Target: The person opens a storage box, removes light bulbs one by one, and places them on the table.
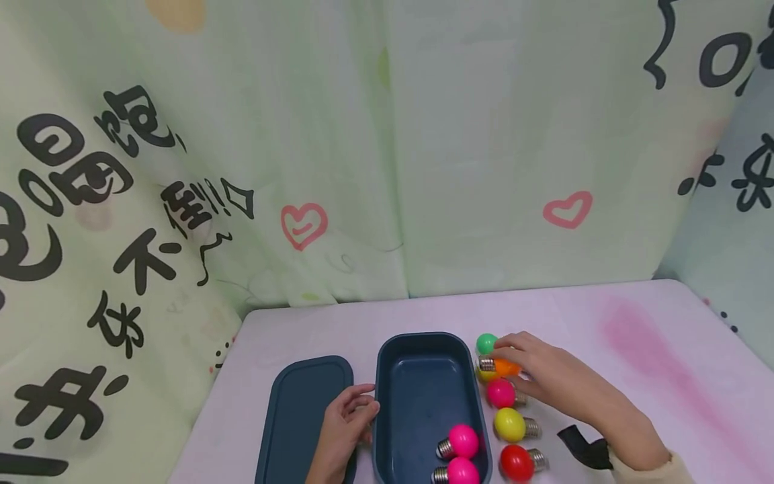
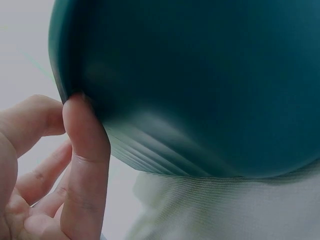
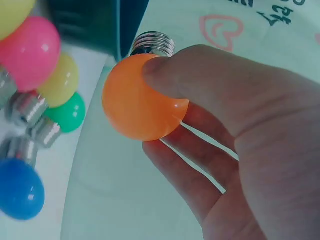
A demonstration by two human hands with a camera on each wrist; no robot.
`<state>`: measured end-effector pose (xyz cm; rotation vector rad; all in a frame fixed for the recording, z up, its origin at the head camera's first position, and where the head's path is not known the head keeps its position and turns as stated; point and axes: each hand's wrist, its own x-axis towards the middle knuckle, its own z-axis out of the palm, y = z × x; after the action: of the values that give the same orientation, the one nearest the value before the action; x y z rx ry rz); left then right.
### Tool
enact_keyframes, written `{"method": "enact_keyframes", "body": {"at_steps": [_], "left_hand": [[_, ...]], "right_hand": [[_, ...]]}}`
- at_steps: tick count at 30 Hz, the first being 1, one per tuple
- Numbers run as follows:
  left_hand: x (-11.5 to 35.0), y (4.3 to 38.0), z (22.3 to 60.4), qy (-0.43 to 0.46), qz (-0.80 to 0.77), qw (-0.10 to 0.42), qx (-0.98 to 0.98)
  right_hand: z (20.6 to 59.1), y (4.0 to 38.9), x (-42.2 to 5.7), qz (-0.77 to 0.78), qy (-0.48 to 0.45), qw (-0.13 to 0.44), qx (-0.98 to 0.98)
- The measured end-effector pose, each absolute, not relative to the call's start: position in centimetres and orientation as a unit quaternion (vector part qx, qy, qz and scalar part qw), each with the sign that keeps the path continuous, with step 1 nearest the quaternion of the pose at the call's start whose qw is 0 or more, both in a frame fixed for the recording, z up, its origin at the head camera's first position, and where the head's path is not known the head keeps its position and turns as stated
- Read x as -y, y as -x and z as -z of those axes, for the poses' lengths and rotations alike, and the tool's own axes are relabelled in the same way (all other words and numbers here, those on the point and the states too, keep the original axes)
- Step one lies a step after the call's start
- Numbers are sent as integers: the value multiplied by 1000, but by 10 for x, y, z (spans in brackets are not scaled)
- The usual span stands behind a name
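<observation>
My right hand (image 1: 547, 370) pinches an orange light bulb (image 3: 140, 100) between thumb and fingers, its silvery screw base (image 3: 153, 43) bare. In the head view this bulb is just off the right wall of a dark blue box (image 1: 387, 430), over the row of bulbs. My left hand (image 1: 347, 427) is at the box's left side, where thumb and finger pinch the rim (image 2: 62, 90) in the left wrist view. Two pink bulbs (image 1: 463, 441) lie inside the box, at its near right corner.
Right of the box runs a row of bulbs: green (image 1: 486, 343), pink (image 1: 500, 393), yellow (image 1: 510, 424) and red (image 1: 517, 463). A blue bulb (image 3: 21, 190) shows in the right wrist view. The flat lid (image 1: 296, 403) lies left of the box. A printed curtain (image 1: 459, 168) hangs behind the table.
</observation>
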<state>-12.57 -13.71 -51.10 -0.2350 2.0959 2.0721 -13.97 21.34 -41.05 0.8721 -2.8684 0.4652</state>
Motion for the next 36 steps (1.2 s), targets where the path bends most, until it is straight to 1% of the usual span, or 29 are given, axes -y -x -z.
{"method": "enact_keyframes", "body": {"at_steps": [12, 24, 31, 36], "left_hand": [[136, 125, 512, 79, -689, 89, -715], [138, 126, 516, 68, -692, 82, -714], [139, 126, 512, 63, -695, 75, -713], [138, 127, 513, 66, -694, 75, -713]], "right_hand": [[430, 141, -242, -153, -236, -7, 960], [445, 149, -258, -127, -237, -15, 963], [449, 151, -261, -136, -231, -39, 963], [452, 152, -260, -137, -234, -44, 962]]}}
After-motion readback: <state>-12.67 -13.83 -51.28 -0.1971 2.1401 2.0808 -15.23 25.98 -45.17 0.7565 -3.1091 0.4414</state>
